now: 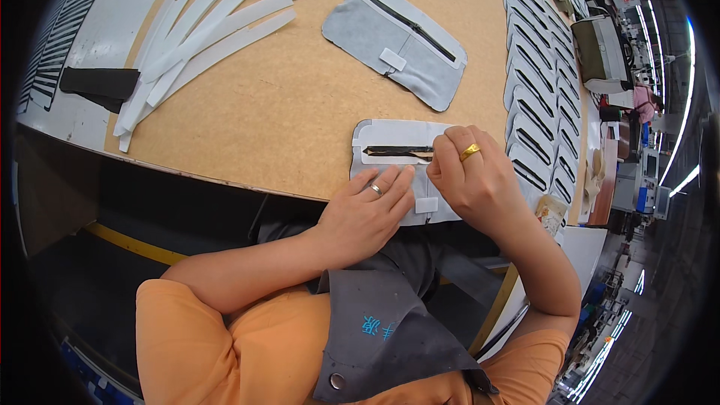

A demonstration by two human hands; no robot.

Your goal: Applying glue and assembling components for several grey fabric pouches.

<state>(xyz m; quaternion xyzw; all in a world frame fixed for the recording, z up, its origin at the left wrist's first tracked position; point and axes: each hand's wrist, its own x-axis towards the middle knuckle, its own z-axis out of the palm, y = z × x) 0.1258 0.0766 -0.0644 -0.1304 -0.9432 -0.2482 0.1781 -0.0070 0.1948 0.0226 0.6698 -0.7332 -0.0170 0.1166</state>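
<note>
A grey fabric panel (pixel 397 132) with rounded corners lies at the table's front edge, partly covered by my hands. A long dark slot (pixel 394 151), framed in white, runs across it, and a pale sliver shows at the slot's right part. My left hand (pixel 367 214) rests with fingers stretched out on the panel, just below the slot. At the slot's right end my right hand (pixel 476 176) is closed, thumb and fingers pressed together; what they pinch is hidden. A small white rectangular patch (pixel 427 205) sits lower on the panel, between my hands.
Another grey panel (pixel 349 24) with a dark slot lies farther back. Long white strips (pixel 217 26) fan out at the left, beside a black fabric piece (pixel 97 84) and striped sheets (pixel 64 26). Overlapping slotted panels (pixel 517 79) line the right side. A dark bag-like item (pixel 600 52) stands beyond.
</note>
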